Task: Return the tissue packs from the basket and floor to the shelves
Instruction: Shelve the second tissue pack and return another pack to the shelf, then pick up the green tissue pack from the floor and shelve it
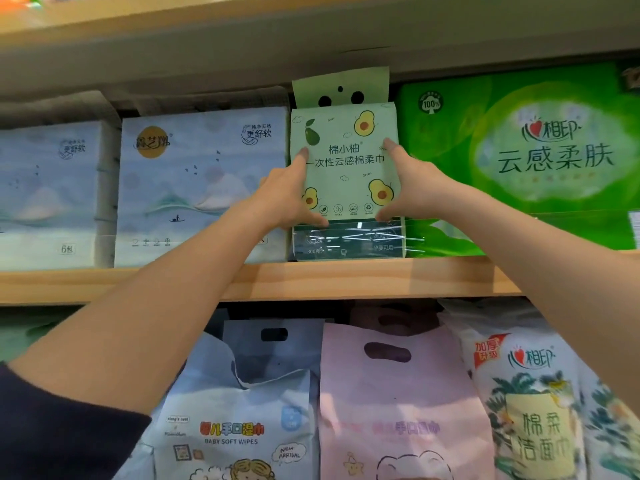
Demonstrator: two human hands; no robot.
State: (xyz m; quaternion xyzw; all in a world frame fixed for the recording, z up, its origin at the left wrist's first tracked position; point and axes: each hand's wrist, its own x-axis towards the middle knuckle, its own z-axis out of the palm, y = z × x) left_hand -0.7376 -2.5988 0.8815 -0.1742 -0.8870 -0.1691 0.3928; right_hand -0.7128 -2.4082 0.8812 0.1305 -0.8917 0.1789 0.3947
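Both bare arms reach up to the wooden shelf (346,277). The left hand (285,199) and right hand (408,188) clasp a pale green avocado-print tissue pack (346,161) by its two sides, fingers stretched up its edges, thumbs pressing its lower front. The pack stands upright between a blue pack (204,188) and a green pack (540,157).

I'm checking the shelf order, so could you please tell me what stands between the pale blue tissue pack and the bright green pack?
In the head view, the light green avocado-print pack, held by both hands.
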